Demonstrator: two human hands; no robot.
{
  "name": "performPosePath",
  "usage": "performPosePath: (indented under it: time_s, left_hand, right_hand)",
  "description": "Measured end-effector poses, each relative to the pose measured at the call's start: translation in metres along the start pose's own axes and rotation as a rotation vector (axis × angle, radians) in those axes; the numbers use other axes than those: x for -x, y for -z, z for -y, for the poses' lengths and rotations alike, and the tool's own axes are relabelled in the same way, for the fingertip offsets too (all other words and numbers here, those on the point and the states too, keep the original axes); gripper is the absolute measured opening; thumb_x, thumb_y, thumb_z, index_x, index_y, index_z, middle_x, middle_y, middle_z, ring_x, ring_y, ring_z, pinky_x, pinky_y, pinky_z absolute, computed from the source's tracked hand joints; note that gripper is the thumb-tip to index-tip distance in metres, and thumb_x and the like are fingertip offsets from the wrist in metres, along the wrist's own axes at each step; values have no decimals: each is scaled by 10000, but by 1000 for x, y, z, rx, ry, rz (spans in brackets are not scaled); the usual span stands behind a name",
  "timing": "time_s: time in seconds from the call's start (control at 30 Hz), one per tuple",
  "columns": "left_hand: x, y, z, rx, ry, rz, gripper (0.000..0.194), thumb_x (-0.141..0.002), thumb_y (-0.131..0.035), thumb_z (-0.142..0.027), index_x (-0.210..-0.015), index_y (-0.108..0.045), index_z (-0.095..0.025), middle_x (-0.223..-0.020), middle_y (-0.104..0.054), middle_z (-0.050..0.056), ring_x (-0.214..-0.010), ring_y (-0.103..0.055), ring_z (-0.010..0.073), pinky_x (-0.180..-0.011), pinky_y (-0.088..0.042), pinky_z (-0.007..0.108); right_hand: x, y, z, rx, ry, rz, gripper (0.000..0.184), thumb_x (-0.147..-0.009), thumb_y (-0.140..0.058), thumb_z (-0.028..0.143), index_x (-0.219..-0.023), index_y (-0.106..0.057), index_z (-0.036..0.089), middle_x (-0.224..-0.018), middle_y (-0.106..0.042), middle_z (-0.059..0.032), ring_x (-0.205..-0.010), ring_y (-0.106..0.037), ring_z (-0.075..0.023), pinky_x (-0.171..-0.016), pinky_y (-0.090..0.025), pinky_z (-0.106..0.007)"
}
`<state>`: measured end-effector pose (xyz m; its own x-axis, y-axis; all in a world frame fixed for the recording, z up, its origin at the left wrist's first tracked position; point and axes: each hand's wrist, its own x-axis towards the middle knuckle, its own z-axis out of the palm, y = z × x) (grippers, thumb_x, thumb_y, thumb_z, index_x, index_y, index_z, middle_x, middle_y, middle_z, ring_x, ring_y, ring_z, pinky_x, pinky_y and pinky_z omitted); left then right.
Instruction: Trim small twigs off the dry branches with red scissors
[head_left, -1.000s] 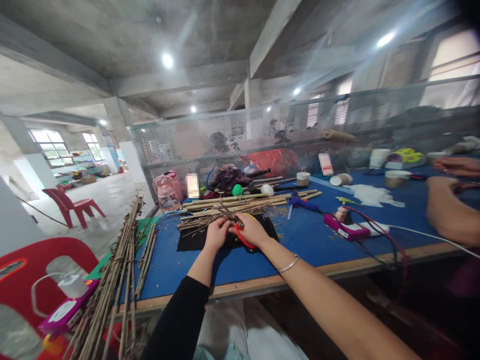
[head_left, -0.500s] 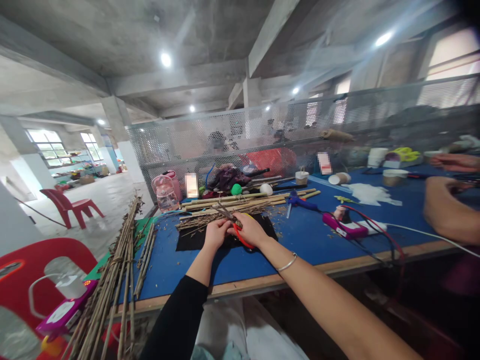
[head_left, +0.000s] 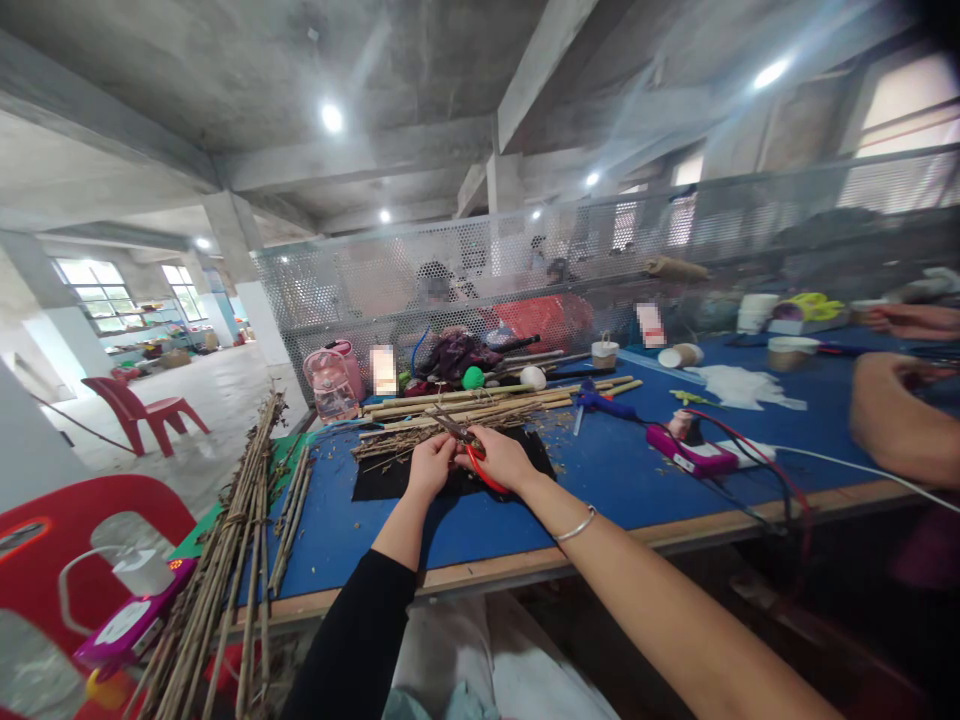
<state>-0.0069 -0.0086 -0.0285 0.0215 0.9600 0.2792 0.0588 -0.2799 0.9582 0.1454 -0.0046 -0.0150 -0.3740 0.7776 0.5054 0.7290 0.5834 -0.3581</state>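
My right hand (head_left: 495, 458) is closed around red-handled scissors (head_left: 480, 465), whose blades point up and to the left. Close beside it, my left hand (head_left: 433, 467) has its thumb and fingers pinched together; whatever lies between them is too small to make out. Both hands are over a black cloth (head_left: 386, 480) on the blue table. Thin dry twigs (head_left: 394, 443) lie on the cloth just beyond my hands, and longer pale sticks (head_left: 420, 405) lie behind them.
A bundle of long stalks (head_left: 232, 530) leans over the table's left end. On the right are a blue glue gun (head_left: 604, 402), a purple power strip (head_left: 686, 452) with cables and another person's arm (head_left: 900, 410). A mesh partition (head_left: 360, 290) stands behind.
My hands stay nearly in place, with only a slight shift of the right hand and scissors.
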Motion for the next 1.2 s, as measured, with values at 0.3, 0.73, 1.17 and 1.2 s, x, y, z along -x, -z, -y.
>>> performPosePath:
  time_s: [0.3,0.73,1.17,1.2]
  left_hand:
    - [0,-1,2,5,-31,56,244,-724,-533,-347,-703,-643,-130,-638,-624,18,-522,-501,103,-513,-389,209]
    - [2,-3,-1,76,2,74,262,-714,-549,-367,-771,-633,-125,-604,-607,14,-465,-478,88,-469,-389,201]
    - [5,-3,-7,45,115,-16,240,-757,-515,-359,-866,-601,-164,-645,-568,0,-491,-502,80,-446,-416,186]
    - [5,-3,-8,44,123,-13,235,-759,-513,-346,-883,-599,-165,-652,-567,1,-497,-507,81,-447,-419,186]
  right_hand:
    - [-3,-7,-4,-18,103,-62,540,-701,-594,512,-1096,-493,159,-1030,-575,-99,-979,-514,-212,-843,-383,-333]
    - [-2,-1,0,-116,106,-3,440,-752,-567,454,-1089,-514,176,-1044,-590,-89,-990,-527,-198,-819,-395,-303]
    - [0,1,0,-35,-55,78,360,-770,-526,481,-1040,-566,245,-868,-665,-44,-797,-606,-186,-642,-381,-228]
    - [0,1,0,-20,-61,81,367,-775,-514,494,-1039,-566,243,-856,-666,-45,-780,-608,-186,-630,-378,-229]
